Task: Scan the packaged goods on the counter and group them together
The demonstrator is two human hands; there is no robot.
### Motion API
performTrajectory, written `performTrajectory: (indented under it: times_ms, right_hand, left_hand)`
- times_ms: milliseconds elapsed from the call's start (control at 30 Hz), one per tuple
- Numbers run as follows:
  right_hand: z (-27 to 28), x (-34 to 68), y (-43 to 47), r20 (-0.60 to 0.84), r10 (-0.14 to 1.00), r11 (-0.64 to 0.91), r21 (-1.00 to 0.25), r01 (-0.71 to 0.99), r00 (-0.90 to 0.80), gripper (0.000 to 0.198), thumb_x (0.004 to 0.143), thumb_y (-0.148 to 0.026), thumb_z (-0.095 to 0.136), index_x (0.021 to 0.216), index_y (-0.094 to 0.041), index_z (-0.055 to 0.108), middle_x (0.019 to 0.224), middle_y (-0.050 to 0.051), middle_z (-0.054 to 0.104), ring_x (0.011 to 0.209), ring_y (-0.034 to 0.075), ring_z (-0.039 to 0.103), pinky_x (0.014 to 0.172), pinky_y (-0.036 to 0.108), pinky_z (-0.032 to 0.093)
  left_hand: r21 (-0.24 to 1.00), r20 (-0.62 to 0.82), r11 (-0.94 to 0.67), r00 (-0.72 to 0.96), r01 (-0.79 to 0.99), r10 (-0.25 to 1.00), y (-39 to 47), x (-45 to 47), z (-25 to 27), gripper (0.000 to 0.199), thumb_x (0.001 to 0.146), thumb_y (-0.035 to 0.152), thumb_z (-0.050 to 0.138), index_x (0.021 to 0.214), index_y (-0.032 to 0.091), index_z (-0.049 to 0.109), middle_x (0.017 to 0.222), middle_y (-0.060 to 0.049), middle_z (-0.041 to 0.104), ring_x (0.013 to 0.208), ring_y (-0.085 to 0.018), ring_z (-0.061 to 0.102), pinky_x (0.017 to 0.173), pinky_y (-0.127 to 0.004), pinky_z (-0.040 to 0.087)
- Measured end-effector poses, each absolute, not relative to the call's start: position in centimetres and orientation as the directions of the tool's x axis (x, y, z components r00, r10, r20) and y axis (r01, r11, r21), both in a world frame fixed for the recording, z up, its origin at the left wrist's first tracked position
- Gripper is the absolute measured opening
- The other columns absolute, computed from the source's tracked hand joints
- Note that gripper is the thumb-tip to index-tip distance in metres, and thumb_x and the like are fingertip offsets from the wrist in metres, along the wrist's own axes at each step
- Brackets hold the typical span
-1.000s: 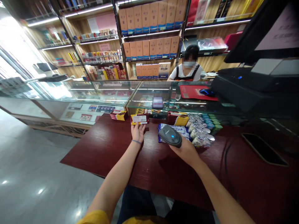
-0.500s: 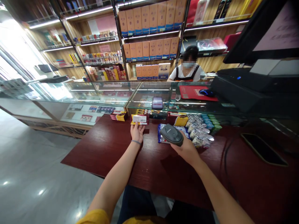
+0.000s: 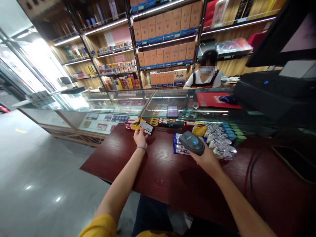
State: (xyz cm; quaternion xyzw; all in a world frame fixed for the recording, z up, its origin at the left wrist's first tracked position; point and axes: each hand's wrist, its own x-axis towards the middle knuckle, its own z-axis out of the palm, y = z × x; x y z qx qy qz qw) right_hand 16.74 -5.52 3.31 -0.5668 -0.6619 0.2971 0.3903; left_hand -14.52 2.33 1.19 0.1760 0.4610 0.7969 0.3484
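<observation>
My left hand pinches a flat yellow and dark-red packet, its white barcode label facing up. The packet is tilted and sits right beside a stack of similar packets; whether it touches them I cannot tell. In my right hand is a dark grey barcode scanner with a small blue light lit on top. Beneath and behind the scanner lie blue and white packets, partly hidden by it. Another stack of yellow and red packets lies just beyond.
Clear containers with silvery lids crowd beside teal and green cylinders on the wooden table. A phone and a cable lie to the right. Behind the glass counter a masked person faces me. A monitor overhangs at right.
My left hand has carried the packet left toward the left stack and tilted it. The scanner's blue light has come on. My view has shifted slightly left.
</observation>
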Motion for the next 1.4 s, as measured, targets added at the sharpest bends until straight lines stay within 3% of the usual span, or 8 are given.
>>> performTrajectory:
  times_ms: [200, 300, 500, 600, 800, 1000, 1200, 1400]
  right_hand:
    - [3.5, 16.8, -5.5, 0.183, 0.981, 0.189, -0.821, 0.539, -0.065, 0.050, 0.083, -0.047, 0.068, 0.128, -0.027, 0.057, 0.094, 0.004, 0.077, 0.079, 0.027, 0.073, 0.060, 0.033, 0.052]
    - [3.5, 16.7, -5.6, 0.200, 0.979, 0.193, -0.813, 0.549, -0.049, 0.047, 0.083, -0.050, 0.068, 0.122, -0.027, 0.058, 0.089, 0.005, 0.076, 0.075, 0.028, 0.073, 0.059, 0.034, 0.051]
    - [3.1, 16.8, -5.4, 0.245, 0.969, 0.224, -0.805, 0.550, -0.036, 0.052, 0.082, -0.048, 0.068, 0.128, -0.026, 0.059, 0.086, 0.005, 0.076, 0.070, 0.027, 0.072, 0.058, 0.033, 0.050]
    - [2.9, 17.0, -5.2, 0.232, 0.972, 0.214, -0.797, 0.565, -0.040, 0.053, 0.080, -0.049, 0.069, 0.128, -0.026, 0.060, 0.085, 0.005, 0.076, 0.070, 0.028, 0.072, 0.058, 0.035, 0.050]
    - [3.0, 16.9, -5.2, 0.260, 0.966, 0.225, -0.799, 0.559, -0.017, 0.050, 0.080, -0.049, 0.068, 0.124, -0.026, 0.063, 0.083, 0.007, 0.076, 0.072, 0.031, 0.072, 0.059, 0.038, 0.051]
    - [3.0, 17.0, -5.3, 0.256, 0.967, 0.220, -0.795, 0.565, -0.017, 0.046, 0.080, -0.050, 0.068, 0.120, -0.028, 0.064, 0.080, 0.008, 0.074, 0.075, 0.035, 0.073, 0.058, 0.040, 0.052]
    - [2.8, 17.1, -5.3, 0.233, 0.971, 0.225, -0.806, 0.548, -0.056, 0.049, 0.083, -0.050, 0.066, 0.125, -0.026, 0.060, 0.082, 0.008, 0.074, 0.082, 0.035, 0.074, 0.060, 0.039, 0.052]
    - [2.9, 17.1, -5.5, 0.218, 0.975, 0.209, -0.806, 0.553, -0.051, 0.051, 0.085, -0.054, 0.065, 0.127, -0.026, 0.058, 0.087, 0.009, 0.074, 0.083, 0.035, 0.074, 0.060, 0.038, 0.051]
  left_hand:
    - [0.934, 0.277, -0.353, -0.744, 0.059, 0.608, 1.7, -20.8, 1.4, 0.010, 0.080, 0.025, 0.071, 0.086, 0.018, 0.074, 0.081, -0.001, 0.071, 0.079, -0.014, 0.066, 0.080, -0.024, 0.053]
    - [0.909, 0.415, -0.294, -0.703, 0.295, 0.578, 1.1, -23.4, 1.9, 0.013, 0.085, 0.025, 0.068, 0.092, 0.020, 0.079, 0.088, -0.003, 0.075, 0.091, -0.019, 0.070, 0.093, -0.029, 0.053]
    - [0.723, 0.623, -0.357, -0.335, 0.591, 0.707, 0.6, -27.1, 3.4, 0.025, 0.085, 0.021, 0.069, 0.106, 0.031, 0.078, 0.119, -0.005, 0.076, 0.121, -0.026, 0.065, 0.118, -0.042, 0.040]
    - [0.623, 0.625, -0.361, -0.164, 0.694, 0.763, 1.4, -28.5, 3.6, 0.028, 0.083, 0.015, 0.069, 0.103, 0.033, 0.079, 0.119, -0.006, 0.076, 0.124, -0.026, 0.065, 0.122, -0.044, 0.034]
    - [0.488, 0.574, -0.301, -0.042, 0.819, 0.818, 3.6, -29.7, 2.7, 0.028, 0.086, 0.013, 0.063, 0.099, 0.034, 0.078, 0.116, -0.007, 0.076, 0.121, -0.026, 0.065, 0.121, -0.044, 0.034]
    - [0.509, 0.512, -0.277, -0.028, 0.815, 0.859, 5.0, -29.9, 1.6, 0.024, 0.088, 0.020, 0.065, 0.103, 0.034, 0.077, 0.111, -0.009, 0.074, 0.119, -0.027, 0.062, 0.118, -0.040, 0.035]
    - [0.388, 0.462, -0.248, 0.045, 0.888, 0.885, 6.1, -30.1, 1.7, 0.026, 0.092, 0.022, 0.060, 0.110, 0.033, 0.076, 0.113, -0.009, 0.072, 0.115, -0.026, 0.062, 0.112, -0.039, 0.041]
    - [0.395, 0.448, -0.246, 0.048, 0.885, 0.893, 7.0, -30.5, 1.7, 0.027, 0.086, 0.021, 0.069, 0.109, 0.032, 0.075, 0.120, -0.009, 0.071, 0.119, -0.028, 0.061, 0.115, -0.043, 0.039]
